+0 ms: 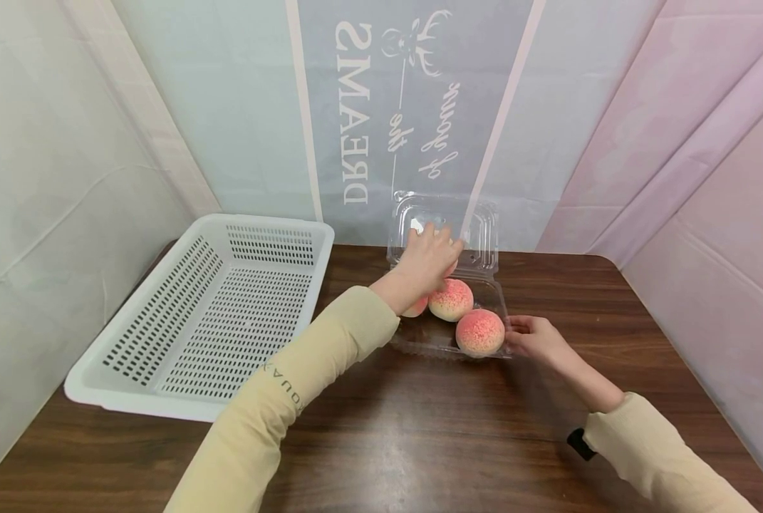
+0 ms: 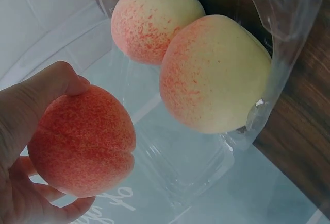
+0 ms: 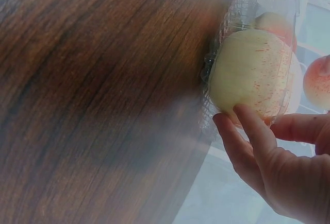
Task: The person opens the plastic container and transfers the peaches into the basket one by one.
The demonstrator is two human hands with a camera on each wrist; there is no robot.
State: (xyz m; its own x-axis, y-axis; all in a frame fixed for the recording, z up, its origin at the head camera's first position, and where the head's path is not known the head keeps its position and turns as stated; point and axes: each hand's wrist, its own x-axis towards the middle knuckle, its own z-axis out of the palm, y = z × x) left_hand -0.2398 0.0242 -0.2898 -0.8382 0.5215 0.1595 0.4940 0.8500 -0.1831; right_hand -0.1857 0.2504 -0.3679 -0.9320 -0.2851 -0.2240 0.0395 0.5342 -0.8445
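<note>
My left hand [image 1: 429, 260] grips a pinkish-red peach [image 2: 85, 141], fingers and thumb curled round it. It is above the clear plastic clamshell box [image 1: 419, 348], near the raised lid [image 1: 484, 231], and mostly hides this peach in the head view. Inside the box lie a middle peach [image 1: 450, 302], a front right peach [image 1: 480, 333] and one at the left [image 1: 414, 308], partly covered by the left wrist. At the box's right side, my right hand [image 1: 541, 342] pinches its edge between thumb and fingers, beside the front right peach.
A white perforated plastic basket [image 1: 320, 246] stands on the left of the dark wooden table [image 1: 419, 442], with no fruit in it. Behind the table hangs a printed cloth [image 1: 413, 128], and pale cloth walls stand at both sides. The lid leans open toward the back cloth.
</note>
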